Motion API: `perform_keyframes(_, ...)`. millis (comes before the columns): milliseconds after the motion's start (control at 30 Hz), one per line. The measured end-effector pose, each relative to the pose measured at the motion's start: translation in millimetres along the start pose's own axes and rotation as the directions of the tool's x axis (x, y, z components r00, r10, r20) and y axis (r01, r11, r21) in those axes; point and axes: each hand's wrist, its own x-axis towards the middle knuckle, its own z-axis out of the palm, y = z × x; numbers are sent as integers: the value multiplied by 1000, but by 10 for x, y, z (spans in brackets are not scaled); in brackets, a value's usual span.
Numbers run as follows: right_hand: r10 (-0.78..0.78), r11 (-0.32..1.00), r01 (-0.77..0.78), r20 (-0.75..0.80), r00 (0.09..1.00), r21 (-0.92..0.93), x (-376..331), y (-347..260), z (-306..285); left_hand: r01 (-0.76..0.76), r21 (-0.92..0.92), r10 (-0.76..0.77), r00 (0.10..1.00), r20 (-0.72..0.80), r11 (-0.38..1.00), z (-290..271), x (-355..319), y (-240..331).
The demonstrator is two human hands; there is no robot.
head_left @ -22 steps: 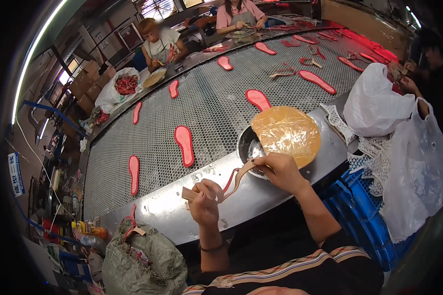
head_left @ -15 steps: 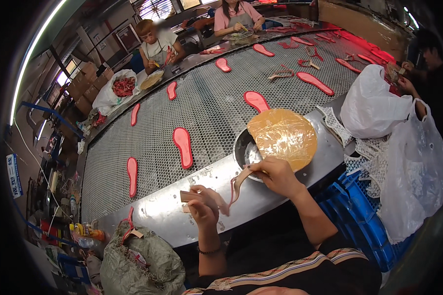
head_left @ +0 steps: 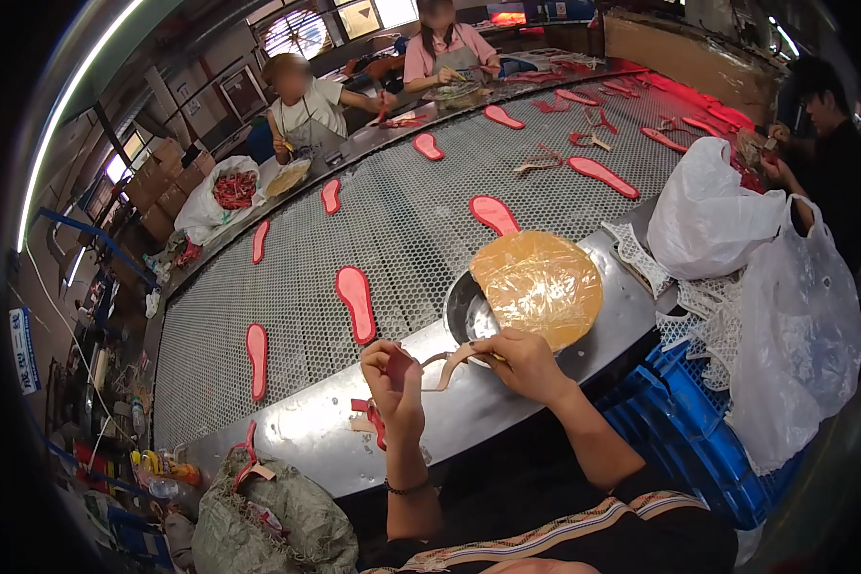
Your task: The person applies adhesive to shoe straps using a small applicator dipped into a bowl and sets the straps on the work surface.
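Note:
A tan-and-red shoe strap (head_left: pixel 459 355) stretches between my two hands above the metal ledge. My left hand (head_left: pixel 394 387) is closed on its left part, a reddish piece showing between the fingers. My right hand (head_left: pixel 526 364) pinches its right end, just in front of the metal bowl (head_left: pixel 469 312). A round, yellow-orange, plastic-wrapped cover (head_left: pixel 542 287) lies over much of the bowl. Below my left hand, another red strap (head_left: pixel 373 421) rests on the ledge, partly hidden by the wrist. A pink insole (head_left: pixel 355 301) lies on the mesh beyond.
Several more insoles lie along the mesh conveyor (head_left: pixel 306 258). A greenish sack (head_left: pixel 287 512) stands at the lower left. To the right are white plastic bags (head_left: pixel 717 206), white lattice pieces (head_left: pixel 631 253) and a blue crate (head_left: pixel 660 421). Several co-workers sit or stand around the conveyor.
My left hand has risen and turned, bringing its part of the strap up. The strap on the ledge shows more. The co-worker at far left has stretched an arm out to the right.

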Motion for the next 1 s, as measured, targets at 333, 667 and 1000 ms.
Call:
perform_keyframes(333,-12,998,16,-80,997,52,-12,21,87,16,-530,1,999,33,848,-1,-90,-44)
perform_keyframes(667,-36,998,41,-100,994,50,-28,36,47,45,-296,-76,993,-94,954,238,-90,81)
perform_keyframes(1000,-129,991,128,7,992,42,-33,0,7,632,246,-674,640,369,735,-133,-146,-13)
